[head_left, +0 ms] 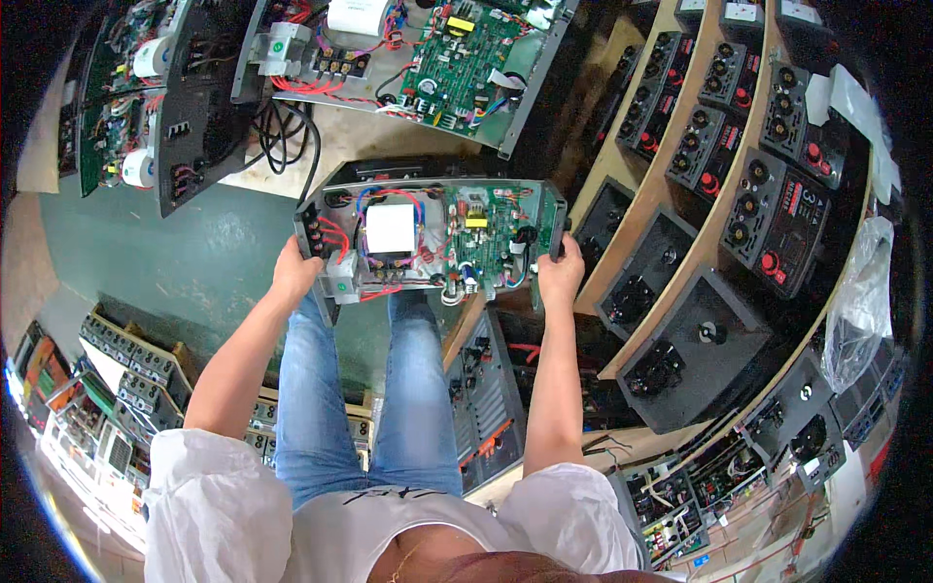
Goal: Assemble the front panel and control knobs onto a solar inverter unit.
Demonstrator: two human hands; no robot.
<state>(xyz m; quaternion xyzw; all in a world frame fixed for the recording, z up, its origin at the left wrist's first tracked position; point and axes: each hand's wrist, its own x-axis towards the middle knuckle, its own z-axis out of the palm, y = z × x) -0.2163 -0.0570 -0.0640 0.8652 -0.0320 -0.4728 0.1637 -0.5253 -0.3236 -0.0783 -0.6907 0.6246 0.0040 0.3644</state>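
An open electronics chassis (pixel 432 238) is held up in front of my legs, its inside facing me. Inside it are a large white-topped transformer (pixel 391 228), a green circuit board (pixel 496 243), and red and blue wires. My left hand (pixel 293 271) is closed round the chassis's left end, thumb on the near side. On the opposite end, my right hand (pixel 561 270) grips the dark side plate. The fingers behind the chassis are partly hidden from view.
Another open chassis (pixel 457 78) rests at the top, beside a coiled black cable (pixel 277 136). More boards on upright panels (pixel 146 107) stand at the upper left. On the right, wooden shelves (pixel 671 277) carry several black units with red knobs. A clear plastic bag (pixel 857 311) hangs there.
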